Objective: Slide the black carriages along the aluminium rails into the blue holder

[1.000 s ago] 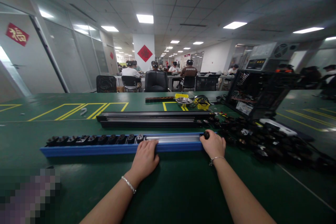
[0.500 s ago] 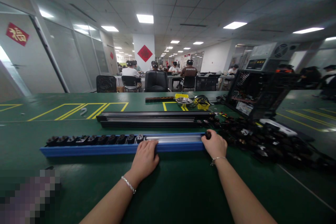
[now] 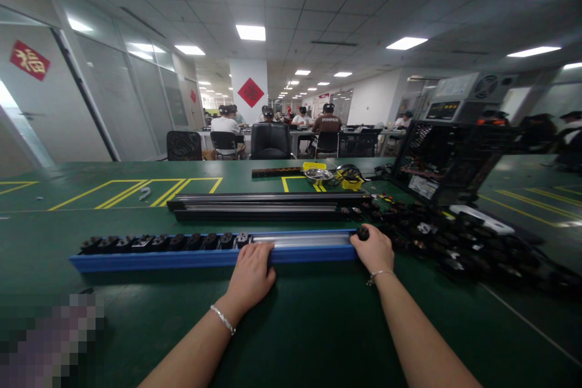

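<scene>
Green table (image 3: 318, 327) — blue tray (image 3: 168, 261), black rails (image 3: 259, 216).

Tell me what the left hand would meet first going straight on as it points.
Resting on the blue tray, the left hand would probably meet the tray's far wall first; if above it, the black rails beyond. Height is unclear.

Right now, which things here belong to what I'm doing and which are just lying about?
Seemingly in use: blue channel, under left hand; black blocks in it; black piece in right hand.

Apparently lying about: metal bowl; computer case; grey scrap.
</scene>
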Available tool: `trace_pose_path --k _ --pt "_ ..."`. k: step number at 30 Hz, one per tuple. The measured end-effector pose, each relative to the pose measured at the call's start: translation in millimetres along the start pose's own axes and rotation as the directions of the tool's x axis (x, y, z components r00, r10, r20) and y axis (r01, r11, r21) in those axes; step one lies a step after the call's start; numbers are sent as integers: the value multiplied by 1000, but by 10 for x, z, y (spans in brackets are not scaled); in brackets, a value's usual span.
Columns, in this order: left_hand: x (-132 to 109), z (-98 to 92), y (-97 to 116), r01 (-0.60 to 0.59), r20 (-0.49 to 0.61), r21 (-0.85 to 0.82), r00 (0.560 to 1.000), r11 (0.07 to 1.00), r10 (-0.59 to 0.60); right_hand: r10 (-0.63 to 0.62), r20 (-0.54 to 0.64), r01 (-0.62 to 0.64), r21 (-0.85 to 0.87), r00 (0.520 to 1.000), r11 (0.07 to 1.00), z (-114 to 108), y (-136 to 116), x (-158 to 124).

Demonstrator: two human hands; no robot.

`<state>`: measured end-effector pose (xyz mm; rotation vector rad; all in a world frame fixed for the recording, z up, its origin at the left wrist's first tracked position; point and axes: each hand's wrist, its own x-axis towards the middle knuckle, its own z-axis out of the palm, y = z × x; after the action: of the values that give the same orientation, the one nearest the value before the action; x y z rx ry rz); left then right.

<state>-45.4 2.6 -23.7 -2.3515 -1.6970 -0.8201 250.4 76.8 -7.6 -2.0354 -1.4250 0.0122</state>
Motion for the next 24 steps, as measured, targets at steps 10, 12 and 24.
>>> trace_pose_path --k 10,12,24 --pt "-6 19 -5 -9 -13 1 1000 1000 9 -5 -78 4 -13 997 1000 61 73 24" --pt "-5 19 -7 -9 -14 1 1000 1000 9 -28 -79 27 -10 997 1000 85 100 43" --pt "-6 -4 14 2 -2 -11 1000 1000 -2 -63 -60 64 19 996 998 98 143 91"
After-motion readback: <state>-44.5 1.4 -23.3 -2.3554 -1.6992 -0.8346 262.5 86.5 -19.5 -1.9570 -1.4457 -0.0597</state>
